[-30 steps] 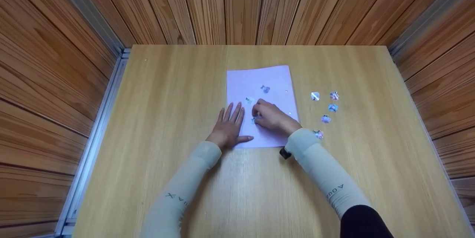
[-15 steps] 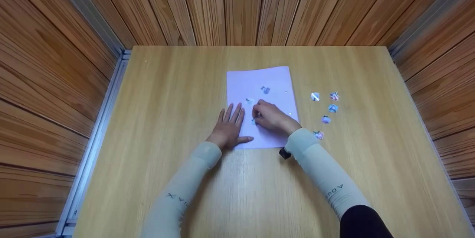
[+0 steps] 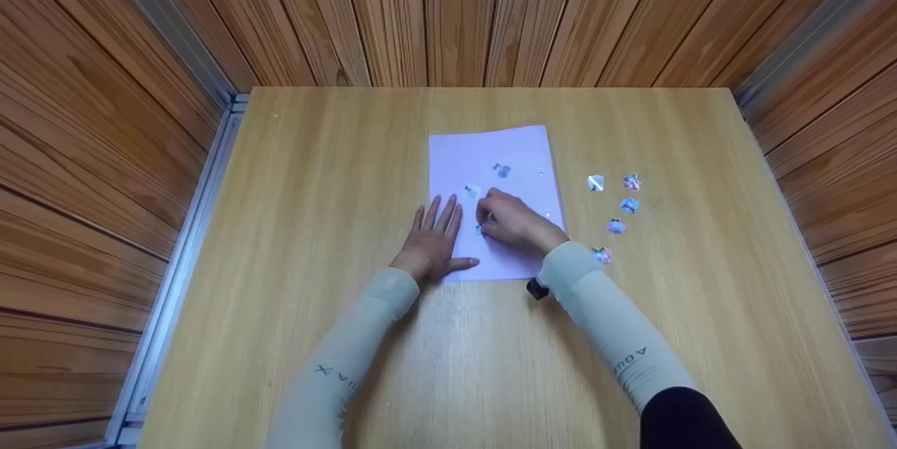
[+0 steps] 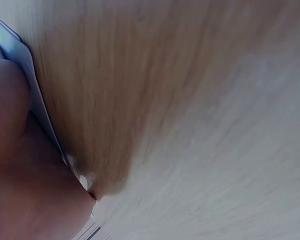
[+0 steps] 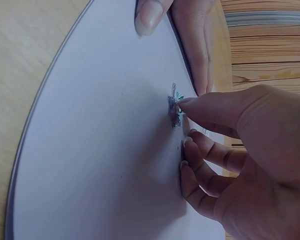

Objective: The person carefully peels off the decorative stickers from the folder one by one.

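Note:
On a pale lilac sheet or booklet (image 3: 511, 148) the left hand (image 3: 429, 246) lies flat, fingers spread along its left edge. To its right, the right hand (image 3: 515, 221) has curled fingers low over the page. In the right wrist view its thumb tip rests on a small blue-green sticker (image 5: 175, 110), with the index finger mostly hidden behind the thumb; they seem to pinch it against the page. A pale sticker (image 3: 471, 190) and a bluish sticker (image 3: 502, 170) lie farther up the sheet. The left wrist view shows mostly table and a blurred part of the hand.
Several loose stickers, among them a shiny pale one (image 3: 596, 183) and a purple one (image 3: 616, 225), lie on the wooden table (image 3: 322, 176) right of the sheet. One sticker (image 3: 602, 254) sits close to the right sleeve. Wooden plank walls (image 3: 455, 15) enclose the back and sides.
Both hands stay in nearly the same place. The sheet and stickers show no visible change beyond a very slight shift of the view.

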`<state>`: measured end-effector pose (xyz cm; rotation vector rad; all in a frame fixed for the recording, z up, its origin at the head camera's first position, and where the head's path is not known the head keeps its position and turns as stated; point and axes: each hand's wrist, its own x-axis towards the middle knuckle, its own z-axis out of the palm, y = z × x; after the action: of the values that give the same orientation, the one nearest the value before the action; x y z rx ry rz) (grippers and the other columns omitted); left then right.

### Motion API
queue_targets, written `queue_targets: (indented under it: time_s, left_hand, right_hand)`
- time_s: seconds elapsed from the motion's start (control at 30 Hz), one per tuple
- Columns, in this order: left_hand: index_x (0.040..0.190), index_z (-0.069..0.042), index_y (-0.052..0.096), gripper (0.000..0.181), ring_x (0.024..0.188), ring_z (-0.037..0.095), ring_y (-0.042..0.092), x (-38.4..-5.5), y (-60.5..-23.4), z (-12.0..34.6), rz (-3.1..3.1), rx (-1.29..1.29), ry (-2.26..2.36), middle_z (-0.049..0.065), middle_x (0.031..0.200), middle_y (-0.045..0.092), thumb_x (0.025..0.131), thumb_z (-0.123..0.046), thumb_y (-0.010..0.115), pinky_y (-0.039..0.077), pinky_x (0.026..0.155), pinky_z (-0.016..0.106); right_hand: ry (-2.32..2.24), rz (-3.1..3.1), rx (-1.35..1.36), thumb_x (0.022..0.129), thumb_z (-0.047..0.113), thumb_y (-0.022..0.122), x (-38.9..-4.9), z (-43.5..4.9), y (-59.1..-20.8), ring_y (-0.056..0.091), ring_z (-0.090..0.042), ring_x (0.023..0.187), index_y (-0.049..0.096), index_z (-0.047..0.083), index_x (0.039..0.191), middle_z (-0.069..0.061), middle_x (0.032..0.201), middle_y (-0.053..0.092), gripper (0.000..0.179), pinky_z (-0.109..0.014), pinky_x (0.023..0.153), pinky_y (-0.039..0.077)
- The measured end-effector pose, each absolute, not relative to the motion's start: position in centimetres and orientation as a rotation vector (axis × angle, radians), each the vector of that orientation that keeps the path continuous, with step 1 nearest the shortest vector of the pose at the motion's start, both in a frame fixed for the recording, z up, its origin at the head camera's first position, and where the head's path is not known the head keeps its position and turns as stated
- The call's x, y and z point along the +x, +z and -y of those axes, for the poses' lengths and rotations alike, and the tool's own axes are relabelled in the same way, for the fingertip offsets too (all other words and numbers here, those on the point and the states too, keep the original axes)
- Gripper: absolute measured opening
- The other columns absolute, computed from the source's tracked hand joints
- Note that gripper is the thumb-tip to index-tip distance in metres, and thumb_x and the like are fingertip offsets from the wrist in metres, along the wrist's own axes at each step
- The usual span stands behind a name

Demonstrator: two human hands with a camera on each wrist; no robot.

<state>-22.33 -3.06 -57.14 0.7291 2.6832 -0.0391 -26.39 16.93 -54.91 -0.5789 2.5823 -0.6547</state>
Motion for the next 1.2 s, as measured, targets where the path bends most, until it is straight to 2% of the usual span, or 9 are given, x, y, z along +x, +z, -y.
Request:
queue_targets:
  time_s: [0.3, 0.53, 0.73, 1.03, 1.2]
  left_hand:
    - [0.165, -0.012, -0.003, 0.107, 0.157, 0.036, -0.012, -22.5, -57.5, 2.9, -2.664, 0.709, -0.046, 0.009, 0.172, -0.013, 0.093, -0.083, 0.031, -0.001, 0.125, 0.056]
    - [0.165, -0.01, 0.001, 0.107, 0.157, 0.036, -0.01, -22.6, -57.7, 2.9, -2.654, 0.708, -0.027, 0.01, 0.172, -0.01, 0.093, -0.082, 0.034, 0.001, 0.126, 0.056]
    - [0.165, -0.011, 0.001, 0.107, 0.157, 0.036, -0.011, -22.8, -57.9, 2.8, -2.662, 0.701, -0.022, 0.009, 0.172, -0.011, 0.093, -0.083, 0.034, 0.0, 0.126, 0.056]
    - [0.164, -0.014, -0.01, 0.111, 0.154, 0.034, -0.023, -23.4, -58.7, 2.7, -2.612, 0.668, -0.037, 0.006, 0.169, -0.024, 0.09, -0.087, 0.03, -0.009, 0.124, 0.056]
    - [0.164, -0.015, -0.011, 0.111, 0.154, 0.034, -0.024, -23.5, -59.2, 2.8, -2.615, 0.668, -0.016, 0.006, 0.169, -0.025, 0.089, -0.087, 0.03, -0.009, 0.123, 0.056]
  right_hand:
    - [-0.652, -2.591, -0.578, 0.097, 0.012, 0.066, -26.5, -16.8, -55.0, 0.06, -0.026, 0.098, 0.069, 0.007, 0.109, -0.008, 0.107, 0.058, 0.014, -0.041, 0.092, 0.052]
    - [-0.621, -2.637, -0.689, 0.09, 0.007, 0.068, -26.8, -16.6, -55.2, 0.059, -0.031, 0.09, 0.07, 0.002, 0.095, -0.014, 0.097, 0.059, 0.007, -0.045, 0.086, 0.051]
    - [-0.622, -2.632, -0.669, 0.092, 0.008, 0.068, -26.8, -16.6, -55.1, 0.058, -0.03, 0.091, 0.071, 0.004, 0.095, -0.012, 0.097, 0.06, 0.005, -0.044, 0.087, 0.05]
    - [-0.633, -2.624, -0.642, 0.092, 0.007, 0.069, -26.8, -16.6, -55.1, 0.058, -0.029, 0.091, 0.072, 0.005, 0.096, -0.01, 0.097, 0.06, 0.005, -0.043, 0.088, 0.051]
    - [-0.643, -2.607, -0.613, 0.094, 0.009, 0.068, -26.8, -16.7, -55.0, 0.058, -0.027, 0.092, 0.072, 0.007, 0.098, -0.009, 0.099, 0.06, 0.006, -0.042, 0.088, 0.051]
